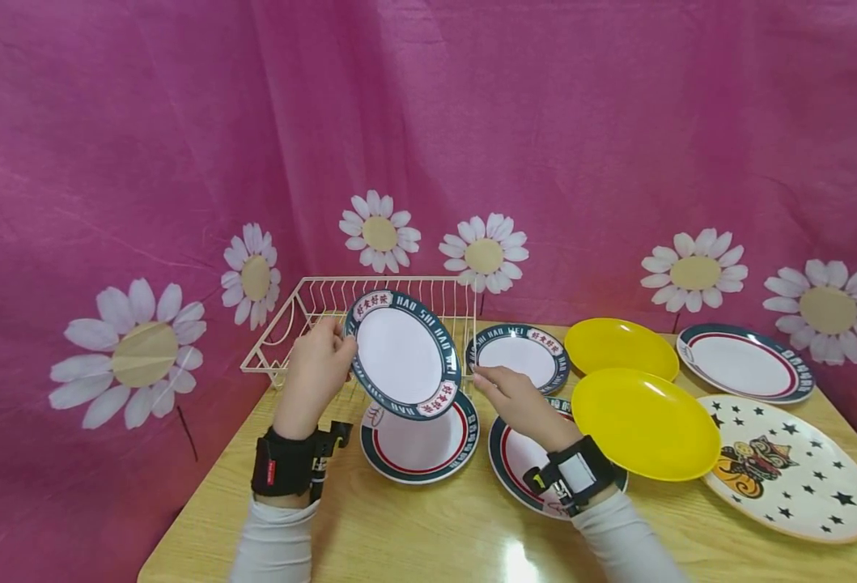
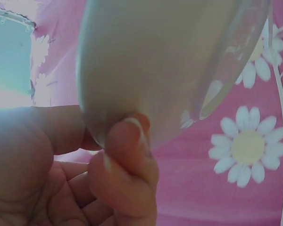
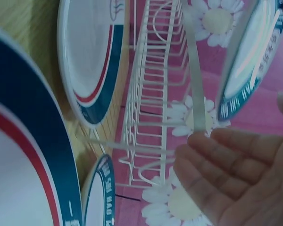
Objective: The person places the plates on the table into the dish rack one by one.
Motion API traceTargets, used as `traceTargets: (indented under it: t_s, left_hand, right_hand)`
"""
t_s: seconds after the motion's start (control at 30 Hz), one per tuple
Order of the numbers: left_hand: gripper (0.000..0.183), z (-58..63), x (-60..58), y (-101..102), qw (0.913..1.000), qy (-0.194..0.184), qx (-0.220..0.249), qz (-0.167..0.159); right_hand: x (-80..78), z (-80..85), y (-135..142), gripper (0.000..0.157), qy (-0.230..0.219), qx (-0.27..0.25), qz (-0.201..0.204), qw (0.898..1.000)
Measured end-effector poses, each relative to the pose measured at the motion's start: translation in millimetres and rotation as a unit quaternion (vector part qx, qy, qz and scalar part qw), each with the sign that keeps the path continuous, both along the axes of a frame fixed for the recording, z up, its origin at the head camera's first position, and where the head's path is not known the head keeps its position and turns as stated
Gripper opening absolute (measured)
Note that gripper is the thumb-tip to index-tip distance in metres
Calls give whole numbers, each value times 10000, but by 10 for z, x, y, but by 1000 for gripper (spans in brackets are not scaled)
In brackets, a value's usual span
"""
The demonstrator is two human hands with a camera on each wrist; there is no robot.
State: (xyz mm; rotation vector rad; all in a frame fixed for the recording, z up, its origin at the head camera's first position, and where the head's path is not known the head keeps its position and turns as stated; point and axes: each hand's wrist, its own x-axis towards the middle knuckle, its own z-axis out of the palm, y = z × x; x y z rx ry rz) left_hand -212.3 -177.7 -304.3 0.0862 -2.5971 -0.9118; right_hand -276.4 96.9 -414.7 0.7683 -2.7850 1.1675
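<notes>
Plate (image 1: 399, 355) faces head view, tilted; long axis seemingly down-right.

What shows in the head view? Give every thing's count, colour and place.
HAO SHI HAO WEI plates: 2, white with teal rims, one held up, one flat behind it to the right.
Red-ringed plates: 3, white with teal rims, two front centre, one back right.
Yellow plates: 2, yellow, right of centre.
Star-patterned plate: 1, cream, front right.
Wire dish rack: 1, cream, behind the held plate.
Wooden table: 1, light brown, beneath.
Daisy-print backdrop: 1, magenta, behind.
Wristbands: 2, black, lower centre.
Sleeves: 2, white, bottom.
Left hand: 1, bare, gripping the held plate.
Right hand: 1, bare, beside the rack.
</notes>
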Motion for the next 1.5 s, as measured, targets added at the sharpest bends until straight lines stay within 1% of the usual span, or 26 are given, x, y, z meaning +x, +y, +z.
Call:
traceTargets:
  t_s: [0.1,0.2,0.3,0.47,0.53,0.63,0.73,0.83,0.9,1.03,1.13,1.33,1.5]
  left_hand:
    - [14,-29,-19,75,9999,-11,94,-99]
    - [15,-50,-33,127,9998,40,146,-120]
    - [15,-65,-40,164,9996,92,220,-137]
    - [14,-97,-54,191,9985,55,480,-242]
    - [14,-123,-63,186,9976,0,627,-290]
    - [14,-177,-77,162,9952,-47,898,-377]
    - [14,-233,-89,131,9913,-35,1223,-475]
    - [15,-283,-109,103,9867,28,1508,-600]
    - [15,-315,-124,84,9835,70,1674,-684]
    - [15,-371,-135,51,9754,117,2040,-825]
    - [16,-413,-145,28,9699,98,2269,-881]
    - [15,-515,-203,-24,9601,-16,2652,-885]
    - [18,-591,-243,-71,9543,-59,2847,-904]
  right_hand:
    - [5,-18,-40,48,-74,-52,-194,9998]
    - [5,-34,-62,46,-201,-106,-439,9988]
    - [-10,-55,-76,44,-350,-165,-579,9976]
    - [-39,-78,-75,45,-577,-416,-654,9953]
    - [-43,-76,-58,46,-762,-667,-669,9926]
    - [-41,-48,-8,46,-1134,-1260,-685,9831]
    - [-36,10,51,45,-1539,-2077,-613,9641]
    - [-31,76,101,44,-1756,-2628,-469,9476]
    - [-29,114,121,42,-1864,-2838,-365,9399]
    - [-9,173,135,41,-1993,-2996,-265,9327]
    - [5,213,140,41,-1976,-2982,-200,9336]
    - [-3,303,127,40,-1752,-2851,-21,9423]
    - [-28,406,83,38,-1503,-2811,-70,9478]
